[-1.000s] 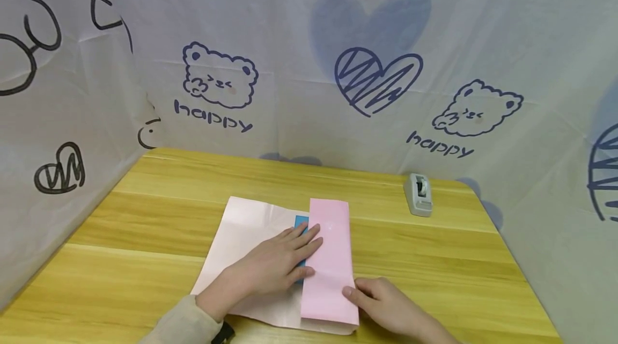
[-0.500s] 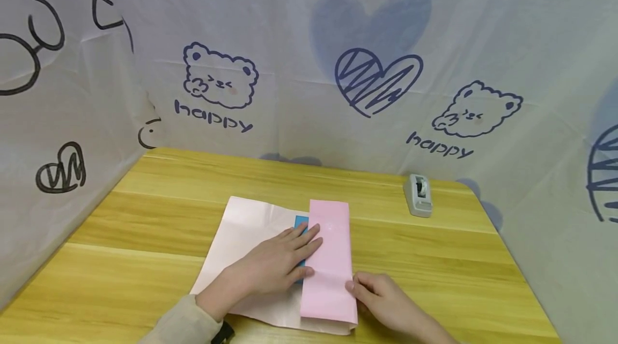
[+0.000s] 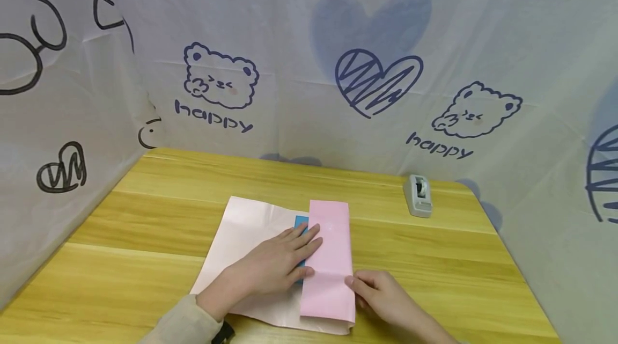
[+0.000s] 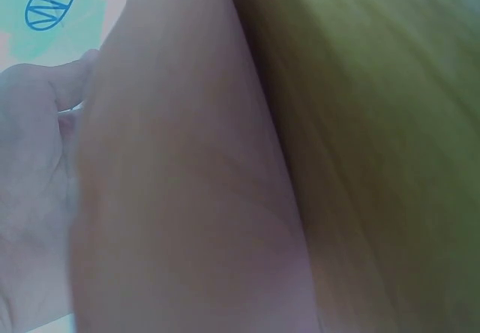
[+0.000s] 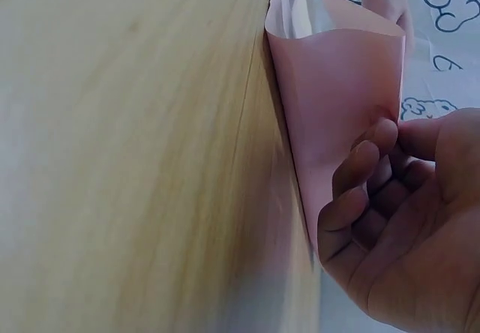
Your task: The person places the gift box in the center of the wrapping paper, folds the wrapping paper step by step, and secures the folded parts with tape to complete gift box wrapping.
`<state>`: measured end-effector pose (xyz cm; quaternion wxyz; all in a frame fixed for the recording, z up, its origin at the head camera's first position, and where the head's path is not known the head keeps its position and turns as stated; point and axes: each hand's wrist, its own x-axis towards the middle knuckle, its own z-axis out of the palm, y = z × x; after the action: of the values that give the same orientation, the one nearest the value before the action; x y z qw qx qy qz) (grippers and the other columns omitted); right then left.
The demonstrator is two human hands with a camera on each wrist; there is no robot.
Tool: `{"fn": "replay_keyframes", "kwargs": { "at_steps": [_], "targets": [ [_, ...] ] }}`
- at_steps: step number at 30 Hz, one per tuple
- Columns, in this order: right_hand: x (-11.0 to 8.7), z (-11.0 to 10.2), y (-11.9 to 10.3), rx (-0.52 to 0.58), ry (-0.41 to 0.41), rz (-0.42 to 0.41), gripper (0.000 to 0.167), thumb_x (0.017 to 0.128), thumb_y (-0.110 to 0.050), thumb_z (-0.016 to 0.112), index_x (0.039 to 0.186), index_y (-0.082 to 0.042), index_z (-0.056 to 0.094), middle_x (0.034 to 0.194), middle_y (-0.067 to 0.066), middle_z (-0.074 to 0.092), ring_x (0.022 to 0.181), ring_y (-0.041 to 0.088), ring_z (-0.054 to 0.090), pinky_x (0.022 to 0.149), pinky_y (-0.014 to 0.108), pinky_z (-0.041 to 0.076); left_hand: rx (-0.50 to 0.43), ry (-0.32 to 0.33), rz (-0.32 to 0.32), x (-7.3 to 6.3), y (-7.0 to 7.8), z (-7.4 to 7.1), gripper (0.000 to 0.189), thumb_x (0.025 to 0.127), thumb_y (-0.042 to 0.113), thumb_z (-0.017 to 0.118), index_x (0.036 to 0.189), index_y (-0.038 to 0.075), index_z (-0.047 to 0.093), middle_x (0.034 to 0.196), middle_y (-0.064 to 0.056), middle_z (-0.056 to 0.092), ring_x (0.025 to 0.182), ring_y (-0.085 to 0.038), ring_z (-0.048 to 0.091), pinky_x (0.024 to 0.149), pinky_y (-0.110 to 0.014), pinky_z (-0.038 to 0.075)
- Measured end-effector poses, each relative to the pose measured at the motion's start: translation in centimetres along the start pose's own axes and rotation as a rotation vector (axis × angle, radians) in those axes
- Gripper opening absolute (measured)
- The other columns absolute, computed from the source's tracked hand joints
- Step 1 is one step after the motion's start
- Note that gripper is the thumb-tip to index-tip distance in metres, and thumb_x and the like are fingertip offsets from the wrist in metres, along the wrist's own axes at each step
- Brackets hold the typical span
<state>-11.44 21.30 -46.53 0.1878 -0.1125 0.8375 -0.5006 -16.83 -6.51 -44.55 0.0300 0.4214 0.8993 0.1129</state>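
A sheet of pink paper (image 3: 330,258), pale on its inner face, lies on the table with its right part folded over to the left. Under the fold a blue flat-looking thing (image 3: 301,220) shows as a narrow strip; most of it is hidden. My left hand (image 3: 277,261) rests spread on the paper, fingertips on the fold's free edge and palm across the blue strip. At the fold's lower right edge, my right hand (image 3: 383,298) pinches the paper between thumb and forefinger. In the right wrist view, the folded paper (image 5: 337,85) stands a little open at its end, other fingers curled beside it.
A grey tape dispenser (image 3: 419,195) stands at the back right of the wooden table (image 3: 159,215). Printed cloth (image 3: 299,54) hangs behind and along both sides. A dark band (image 3: 224,332) shows by my left sleeve (image 3: 185,322).
My right hand has slid slightly up along the fold's right edge, and the lower right corner has drawn in a little to the left. My left hand stays put.
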Motion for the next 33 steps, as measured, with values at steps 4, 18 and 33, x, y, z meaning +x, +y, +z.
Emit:
{"fn": "replay_keyframes", "kwargs": {
  "at_steps": [4,18,33],
  "targets": [
    [-0.05,0.02,0.16,-0.003,0.005,-0.001,0.047,0.107,-0.04,0.057,0.077,-0.004,0.058,0.059,-0.002,0.048,0.048,0.007,0.04,0.044,0.019,0.032,0.001,0.0,-0.001,0.03,-0.03,0.06,0.064,0.111,0.044,0.045,0.163,0.009,0.034,0.172,-0.01,0.021,0.159,-0.033,0.016,0.129,-0.044,0.02],
    [-0.45,-0.41,0.7,-0.049,-0.059,-0.087,0.047,0.108,-0.039,0.056,0.076,-0.005,0.058,0.061,-0.007,0.049,0.051,0.002,0.041,0.048,0.016,0.035,0.009,0.012,0.006,0.13,-0.13,0.37,0.064,0.11,0.045,0.046,0.163,0.009,0.034,0.172,-0.01,0.022,0.158,-0.034,0.017,0.128,-0.045,0.021],
    [-0.91,-0.65,0.99,-0.058,-0.116,-0.089,0.041,0.106,-0.034,0.061,0.077,-0.006,0.063,0.063,-0.009,0.054,0.052,0.001,0.042,0.048,0.016,0.035,0.013,0.002,0.004,0.13,-0.13,0.29,0.065,0.11,0.046,0.045,0.163,0.01,0.032,0.172,-0.009,0.02,0.159,-0.033,0.016,0.129,-0.044,0.02]
  ]
}}
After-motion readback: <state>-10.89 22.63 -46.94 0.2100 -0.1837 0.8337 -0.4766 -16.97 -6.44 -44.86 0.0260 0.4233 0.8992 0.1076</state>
